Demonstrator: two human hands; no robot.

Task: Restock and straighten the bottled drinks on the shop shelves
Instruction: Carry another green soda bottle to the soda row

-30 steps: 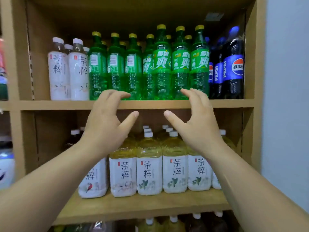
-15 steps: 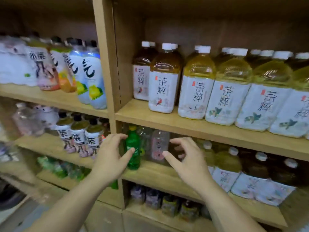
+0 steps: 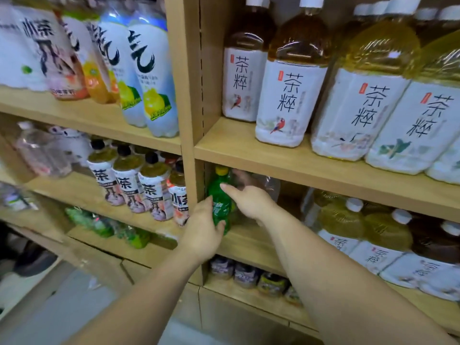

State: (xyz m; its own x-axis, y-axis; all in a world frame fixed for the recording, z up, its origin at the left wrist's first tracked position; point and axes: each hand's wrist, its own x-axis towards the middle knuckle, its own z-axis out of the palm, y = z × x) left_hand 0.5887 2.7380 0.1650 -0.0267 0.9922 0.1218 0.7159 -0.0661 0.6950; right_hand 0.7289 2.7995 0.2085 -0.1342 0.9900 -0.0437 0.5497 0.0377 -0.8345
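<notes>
Wooden shop shelf (image 3: 249,242): your left hand (image 3: 202,230) wraps the yellow-capped green plastic soda bottle (image 3: 220,195), your right hand (image 3: 251,199) beside it, fingers spread, holding nothing.

Two hands (image 3: 202,229), one green bottle (image 3: 220,195), four black-capped tea bottles (image 3: 154,188) (farther rows hidden).

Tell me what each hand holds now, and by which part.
Left hand grips the green bottle by its lower body. Right hand holds nothing.

Left hand (image 3: 202,229) grips green bottle (image 3: 219,195); right hand (image 3: 250,200) reaches beside it.
</notes>
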